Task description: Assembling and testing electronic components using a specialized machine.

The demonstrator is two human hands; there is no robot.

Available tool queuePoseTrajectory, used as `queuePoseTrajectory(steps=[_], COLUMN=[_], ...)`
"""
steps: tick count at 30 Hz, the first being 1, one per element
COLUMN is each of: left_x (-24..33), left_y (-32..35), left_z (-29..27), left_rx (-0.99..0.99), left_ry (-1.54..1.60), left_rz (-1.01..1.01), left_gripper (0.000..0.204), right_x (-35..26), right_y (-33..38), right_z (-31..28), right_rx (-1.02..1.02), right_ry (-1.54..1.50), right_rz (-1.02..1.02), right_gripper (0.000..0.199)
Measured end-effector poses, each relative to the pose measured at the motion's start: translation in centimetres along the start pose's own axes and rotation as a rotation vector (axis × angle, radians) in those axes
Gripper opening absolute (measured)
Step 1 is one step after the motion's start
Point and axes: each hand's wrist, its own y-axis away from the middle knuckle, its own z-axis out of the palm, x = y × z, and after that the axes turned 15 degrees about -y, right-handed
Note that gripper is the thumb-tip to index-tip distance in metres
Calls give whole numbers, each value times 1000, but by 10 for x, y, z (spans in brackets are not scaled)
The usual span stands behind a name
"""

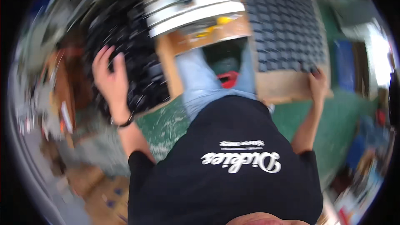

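Over a large heap of loose black parts [143, 64], which look like small plastic pieces, my left hand [109, 75] hovers with thumb and fingers spread and nothing in it. On the right, a board [279, 85] carries close rows of dark grey parts [287, 25]. By the near right corner of those rows, my right hand [318, 84] has its fingers closed on a small black part [315, 71]. Whether that part touches the board I cannot tell. Motion blurs the picture, so the exact shape of the parts does not show.
Between heap and board stands a wooden bench [170, 64] with a white slatted unit [196, 6] and yellow pieces [223, 20] on it. Something red [228, 79] lies between my legs. Cardboard [83, 181] rests on the green floor [166, 127] behind at left.
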Motion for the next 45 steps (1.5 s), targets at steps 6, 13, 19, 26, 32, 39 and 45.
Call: queuePoseTrajectory(steps=[6,13,19,26,32,39,45], left_x=[-48,-26,-23,-17,10,69,134], left_y=[21,28,37,34,22,-29,-73], left_z=[-8,-9,-3,-14,-22,-4,18], left_rx=[-75,-248,-145,-219,-24,-76,-281], left_ry=[85,-150,-186,495,1112,1046,1110], left_rz=[-167,-14,12,-502,-258,-121,-117], left_gripper=[22,20,20,19,18,23,24], right_x=[5,-14,-110,-287,-374,-386,-330], right_y=[-14,-8,-13,15,11,-4,16], right_z=[-3,-9,34,136,196,217,186], right_rx=[55,52,-54,-427,-780,-739,-638], right_ry=[53,97,-12,-432,-319,-40,-833], right_rz=[-36,-26,-242,-751,-783,-1063,-696], right_gripper=[53,52,42,41,54,62,55])
